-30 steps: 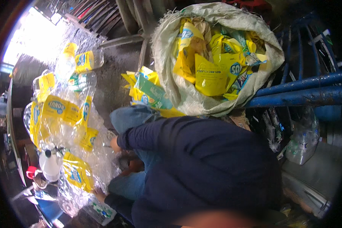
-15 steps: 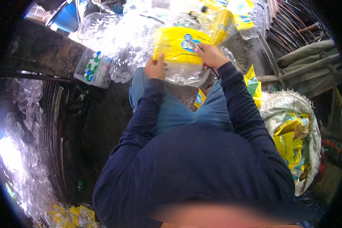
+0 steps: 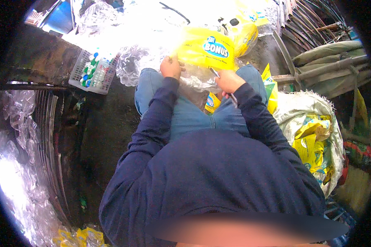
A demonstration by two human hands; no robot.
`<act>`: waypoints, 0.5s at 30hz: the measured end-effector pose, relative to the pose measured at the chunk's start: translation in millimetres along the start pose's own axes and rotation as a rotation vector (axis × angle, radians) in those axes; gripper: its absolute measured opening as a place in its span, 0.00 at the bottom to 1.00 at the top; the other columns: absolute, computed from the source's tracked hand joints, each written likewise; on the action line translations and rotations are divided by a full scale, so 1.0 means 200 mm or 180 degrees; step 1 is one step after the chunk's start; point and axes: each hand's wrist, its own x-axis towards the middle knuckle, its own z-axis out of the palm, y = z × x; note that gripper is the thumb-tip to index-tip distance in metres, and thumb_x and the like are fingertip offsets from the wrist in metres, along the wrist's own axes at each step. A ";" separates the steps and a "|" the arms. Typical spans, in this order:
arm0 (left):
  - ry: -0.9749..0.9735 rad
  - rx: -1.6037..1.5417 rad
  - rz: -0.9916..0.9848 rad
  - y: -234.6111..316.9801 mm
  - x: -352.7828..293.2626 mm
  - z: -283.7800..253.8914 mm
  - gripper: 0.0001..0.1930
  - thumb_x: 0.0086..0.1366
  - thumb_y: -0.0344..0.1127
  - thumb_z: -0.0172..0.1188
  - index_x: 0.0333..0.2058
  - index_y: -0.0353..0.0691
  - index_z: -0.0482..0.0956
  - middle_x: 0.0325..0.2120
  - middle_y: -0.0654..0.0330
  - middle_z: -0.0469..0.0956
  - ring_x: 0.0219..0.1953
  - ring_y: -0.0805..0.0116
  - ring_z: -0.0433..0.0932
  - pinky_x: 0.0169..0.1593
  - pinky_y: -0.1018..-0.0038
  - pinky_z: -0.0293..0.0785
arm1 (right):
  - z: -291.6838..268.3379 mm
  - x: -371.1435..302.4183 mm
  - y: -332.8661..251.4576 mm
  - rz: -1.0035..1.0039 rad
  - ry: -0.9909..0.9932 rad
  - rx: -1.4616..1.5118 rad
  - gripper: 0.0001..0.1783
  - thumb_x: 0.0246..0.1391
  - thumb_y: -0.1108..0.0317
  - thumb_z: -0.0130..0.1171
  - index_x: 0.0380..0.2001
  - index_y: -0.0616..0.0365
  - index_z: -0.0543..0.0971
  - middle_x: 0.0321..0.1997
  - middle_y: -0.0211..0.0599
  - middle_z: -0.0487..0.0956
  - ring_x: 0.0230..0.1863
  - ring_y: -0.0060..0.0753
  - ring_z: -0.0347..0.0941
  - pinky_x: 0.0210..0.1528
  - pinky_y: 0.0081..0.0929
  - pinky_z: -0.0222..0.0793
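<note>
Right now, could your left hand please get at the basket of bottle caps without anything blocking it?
Probably yes. The left hand holds the bottle on the lap, and the basket sits just to its left with its top open. It would have to let go first.

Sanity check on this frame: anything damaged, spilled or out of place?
Nothing out of keeping. The clear plastic bottle with a yellow label looks crumpled; left hand grips it, right hand holds a thin metal tool. Loose yellow labels lie beside the knee.
</note>
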 end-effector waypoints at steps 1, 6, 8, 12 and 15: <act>-0.0127 -0.0155 -0.0022 -0.01 0.02 0.00 0.11 0.63 0.33 0.52 0.34 0.27 0.73 0.18 0.54 0.74 0.15 0.68 0.75 0.16 0.73 0.72 | -0.03 -0.03 0.00 0.0089 0.0249 0.0100 0.18 0.44 0.60 0.60 0.33 0.65 0.77 0.36 0.52 0.76 0.41 0.53 0.74 0.42 0.43 0.70; -0.0365 0.0166 -0.0325 -0.03 0.07 -0.01 0.14 0.65 0.37 0.49 0.33 0.27 0.72 0.19 0.53 0.74 0.16 0.65 0.75 0.18 0.73 0.73 | -0.07 0.06 0.05 -0.0123 0.1659 0.0001 0.33 0.40 0.56 0.67 0.46 0.62 0.67 0.47 0.48 0.67 0.49 0.49 0.67 0.47 0.39 0.67; -0.0385 0.0178 -0.0364 -0.04 0.08 -0.01 0.12 0.64 0.34 0.49 0.33 0.27 0.72 0.18 0.53 0.73 0.15 0.65 0.75 0.19 0.73 0.73 | -0.04 0.15 0.11 -0.0177 0.1830 0.0156 0.26 0.44 0.58 0.64 0.43 0.60 0.68 0.43 0.50 0.71 0.46 0.54 0.70 0.45 0.43 0.68; -0.0429 0.0316 -0.0425 -0.09 0.15 -0.05 0.13 0.64 0.35 0.49 0.36 0.28 0.71 0.17 0.54 0.74 0.15 0.64 0.76 0.20 0.72 0.73 | -0.06 0.27 0.20 -0.0038 0.1891 0.0242 0.19 0.51 0.58 0.58 0.41 0.59 0.70 0.36 0.52 0.76 0.40 0.56 0.72 0.41 0.44 0.68; -0.0803 0.1512 0.0484 -0.17 0.28 -0.15 0.14 0.63 0.37 0.50 0.37 0.29 0.71 0.18 0.55 0.75 0.19 0.63 0.77 0.24 0.70 0.74 | -0.28 0.24 0.20 0.0411 0.2536 0.0532 0.21 0.53 0.58 0.56 0.42 0.64 0.71 0.35 0.57 0.77 0.39 0.61 0.72 0.40 0.47 0.67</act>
